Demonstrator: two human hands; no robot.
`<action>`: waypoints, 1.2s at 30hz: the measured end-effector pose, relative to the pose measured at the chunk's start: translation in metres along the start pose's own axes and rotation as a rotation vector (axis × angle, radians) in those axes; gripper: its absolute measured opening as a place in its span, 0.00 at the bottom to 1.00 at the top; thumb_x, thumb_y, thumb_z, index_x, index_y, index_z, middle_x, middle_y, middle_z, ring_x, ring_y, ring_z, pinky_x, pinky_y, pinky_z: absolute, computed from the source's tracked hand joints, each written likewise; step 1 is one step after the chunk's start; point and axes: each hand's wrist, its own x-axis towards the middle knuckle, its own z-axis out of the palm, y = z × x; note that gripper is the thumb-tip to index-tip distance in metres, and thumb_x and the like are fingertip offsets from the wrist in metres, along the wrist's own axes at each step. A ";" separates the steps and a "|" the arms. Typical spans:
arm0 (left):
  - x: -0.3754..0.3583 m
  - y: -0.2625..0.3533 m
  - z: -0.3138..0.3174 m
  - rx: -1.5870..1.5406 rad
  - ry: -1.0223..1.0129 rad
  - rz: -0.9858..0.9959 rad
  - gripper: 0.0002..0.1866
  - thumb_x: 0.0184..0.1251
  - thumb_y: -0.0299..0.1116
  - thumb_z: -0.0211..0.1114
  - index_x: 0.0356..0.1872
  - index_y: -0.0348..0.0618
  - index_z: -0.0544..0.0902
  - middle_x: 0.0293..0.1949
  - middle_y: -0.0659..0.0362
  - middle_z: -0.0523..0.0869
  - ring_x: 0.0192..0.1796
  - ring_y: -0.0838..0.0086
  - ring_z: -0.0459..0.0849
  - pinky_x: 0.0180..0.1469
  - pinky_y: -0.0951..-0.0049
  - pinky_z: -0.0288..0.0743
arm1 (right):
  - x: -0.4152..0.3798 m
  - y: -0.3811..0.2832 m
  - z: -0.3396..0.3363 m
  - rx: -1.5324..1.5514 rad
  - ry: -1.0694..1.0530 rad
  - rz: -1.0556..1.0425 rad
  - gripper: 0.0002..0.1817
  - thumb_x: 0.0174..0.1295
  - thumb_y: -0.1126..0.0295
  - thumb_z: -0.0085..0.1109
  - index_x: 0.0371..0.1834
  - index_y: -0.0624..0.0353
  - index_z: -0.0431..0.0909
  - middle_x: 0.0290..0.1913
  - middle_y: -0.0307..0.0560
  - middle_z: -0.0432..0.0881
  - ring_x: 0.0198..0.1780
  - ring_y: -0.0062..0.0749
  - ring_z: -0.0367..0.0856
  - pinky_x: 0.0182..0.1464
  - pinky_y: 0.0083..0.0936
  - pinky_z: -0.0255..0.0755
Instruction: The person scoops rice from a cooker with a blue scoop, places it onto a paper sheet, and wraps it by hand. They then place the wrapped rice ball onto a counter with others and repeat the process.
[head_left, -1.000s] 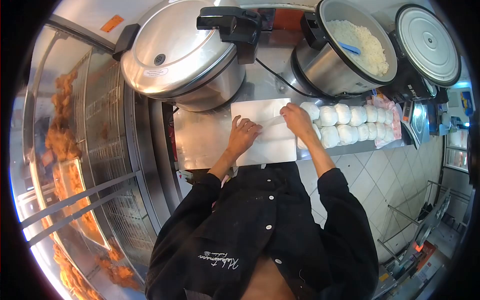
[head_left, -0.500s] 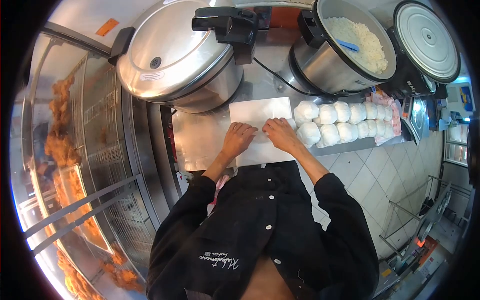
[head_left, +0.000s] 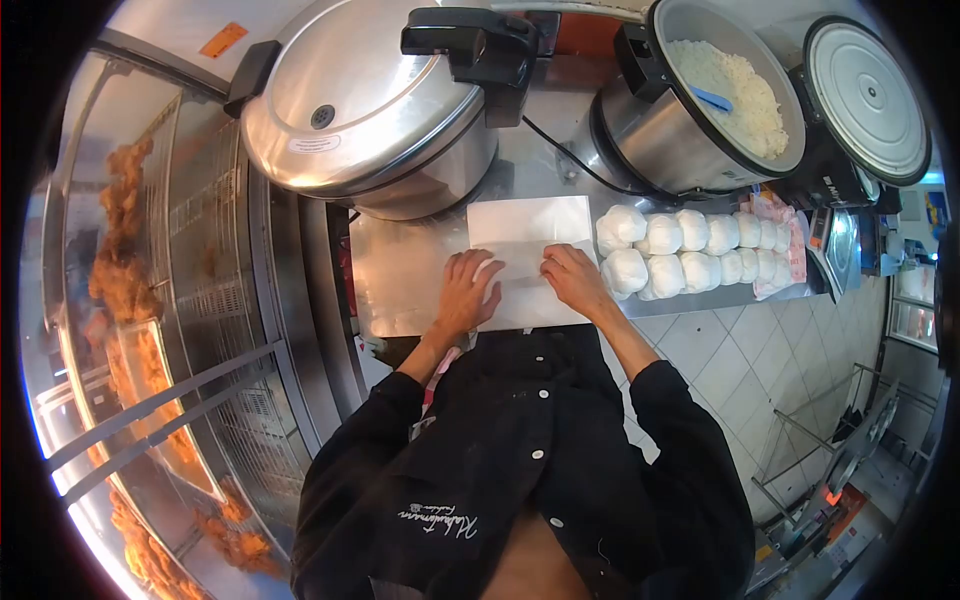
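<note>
The flat sheet [head_left: 530, 222] lies on the counter [head_left: 400, 290], along the near edge. The left hand [head_left: 468, 290] is over its left edge; the right hand [head_left: 578, 280] is over its right half. Two rows of round bundles [head_left: 692, 231] extend right from the sheet. Far left: closed cooker [head_left: 360, 110]. Far right: open cooker [head_left: 640, 135], containing rice [head_left: 745, 105] with a paddle [head_left: 711, 98] in it. A lid [head_left: 868, 100] is right of the open cooker. Beyond the bundles' right end sits what may be a scale [head_left: 838, 240]. The display cabinet [head_left: 285, 290] is left of the counter.
</note>
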 end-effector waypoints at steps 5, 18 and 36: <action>0.000 -0.010 0.014 -0.298 -0.043 -0.537 0.39 0.52 0.31 0.75 0.70 0.50 0.73 0.66 0.48 0.75 0.70 0.54 0.72 0.72 0.49 0.62 | 0.000 -0.004 -0.010 0.044 -0.003 0.060 0.03 0.61 0.73 0.65 0.37 0.55 0.84 0.54 0.42 0.79 0.59 0.41 0.79 0.64 0.40 0.72; -0.008 -0.018 0.038 -0.038 -0.180 0.138 0.23 0.57 0.26 0.72 0.57 0.47 0.84 0.51 0.59 0.86 0.58 0.64 0.81 0.71 0.50 0.67 | -0.003 -0.002 -0.009 0.020 0.046 -0.049 0.05 0.61 0.72 0.67 0.39 0.57 0.83 0.53 0.45 0.78 0.60 0.45 0.78 0.65 0.43 0.71; -0.016 -0.025 0.039 -0.235 -0.249 -0.018 0.16 0.62 0.28 0.74 0.52 0.45 0.86 0.47 0.53 0.87 0.52 0.56 0.85 0.62 0.58 0.77 | -0.050 0.017 0.025 -0.058 0.072 0.295 0.15 0.60 0.77 0.62 0.51 0.57 0.80 0.56 0.47 0.80 0.61 0.45 0.80 0.60 0.43 0.77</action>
